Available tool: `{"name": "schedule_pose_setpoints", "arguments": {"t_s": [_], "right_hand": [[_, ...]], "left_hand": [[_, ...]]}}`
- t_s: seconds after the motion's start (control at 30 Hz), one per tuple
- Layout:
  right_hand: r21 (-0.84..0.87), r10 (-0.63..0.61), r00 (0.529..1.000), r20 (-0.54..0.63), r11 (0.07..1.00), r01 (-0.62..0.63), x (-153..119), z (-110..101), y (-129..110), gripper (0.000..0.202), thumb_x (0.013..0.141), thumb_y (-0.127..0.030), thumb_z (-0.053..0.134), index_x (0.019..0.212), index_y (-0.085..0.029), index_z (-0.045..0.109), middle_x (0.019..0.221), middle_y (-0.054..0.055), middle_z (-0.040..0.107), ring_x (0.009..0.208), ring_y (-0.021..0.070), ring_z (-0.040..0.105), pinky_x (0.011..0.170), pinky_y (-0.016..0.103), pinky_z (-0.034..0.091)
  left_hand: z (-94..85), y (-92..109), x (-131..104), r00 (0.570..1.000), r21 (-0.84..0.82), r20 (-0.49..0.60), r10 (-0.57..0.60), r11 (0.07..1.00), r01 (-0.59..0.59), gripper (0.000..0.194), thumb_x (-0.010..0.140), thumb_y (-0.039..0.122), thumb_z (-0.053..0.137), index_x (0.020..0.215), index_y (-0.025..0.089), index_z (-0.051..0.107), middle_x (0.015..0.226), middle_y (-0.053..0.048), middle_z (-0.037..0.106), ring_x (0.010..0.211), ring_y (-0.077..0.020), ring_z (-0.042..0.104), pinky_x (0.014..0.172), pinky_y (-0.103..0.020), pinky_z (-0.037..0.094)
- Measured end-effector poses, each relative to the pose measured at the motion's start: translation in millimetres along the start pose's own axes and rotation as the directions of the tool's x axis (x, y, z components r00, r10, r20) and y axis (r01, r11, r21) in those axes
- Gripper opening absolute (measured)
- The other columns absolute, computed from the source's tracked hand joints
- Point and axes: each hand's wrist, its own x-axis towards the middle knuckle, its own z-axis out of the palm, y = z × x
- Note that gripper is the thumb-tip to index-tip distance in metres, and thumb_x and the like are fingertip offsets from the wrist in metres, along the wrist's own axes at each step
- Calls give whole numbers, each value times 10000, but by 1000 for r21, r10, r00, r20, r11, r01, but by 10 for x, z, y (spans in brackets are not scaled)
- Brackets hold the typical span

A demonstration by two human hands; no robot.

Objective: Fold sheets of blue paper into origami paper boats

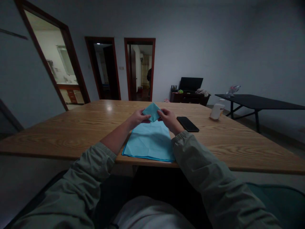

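Observation:
A folded piece of light-blue paper (152, 111), roughly diamond-shaped with a crease down its middle, is held up between both hands above the table. My left hand (139, 117) pinches its left corner, thumb toward me. On the other side my right hand (168, 116) grips the right corner in the same way. Below them lie blue paper sheets (150, 141), stacked near the table's front edge, the top one creased. Some fingertips behind the folded paper are hidden.
The wooden table (95, 127) spreads wide on both sides. A black phone (187, 123) lies right of the sheets, close to my right forearm. Farther right stands a whitish translucent container (216, 111). Beyond are a black table (259, 101) and a monitor (191, 84).

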Motion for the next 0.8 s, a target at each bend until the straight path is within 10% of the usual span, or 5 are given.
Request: {"name": "schedule_pose_setpoints", "arguments": {"t_s": [0.53,0.67,0.8], "right_hand": [[7,46,994,-100,999,-46,19,5,35,520,794,-601,647,1064,-158,622,832,53,655,669,178,621,605,303,557],[-332,-194,974,-118,932,146,-91,49,-66,489,863,-368,608,1313,-192,535,1209,140,603,987,250,624,847,408,544],[-513,-345,928,142,776,367,-200,130,-161,595,826,-219,621,1407,-225,493,1404,127,482,1279,296,464,1085,463,385]], "left_hand": [[24,48,-12,996,-27,-18,-91,995,91,471,667,401,828,1011,145,633,886,-101,737,710,-201,726,654,-303,576],[15,17,31,988,38,-143,-55,997,61,416,703,375,801,1002,139,632,850,-87,733,671,-180,711,642,-299,571],[8,-14,64,979,36,-201,6,999,1,456,719,434,778,1037,151,614,868,-67,715,695,-164,697,674,-307,569]]}}
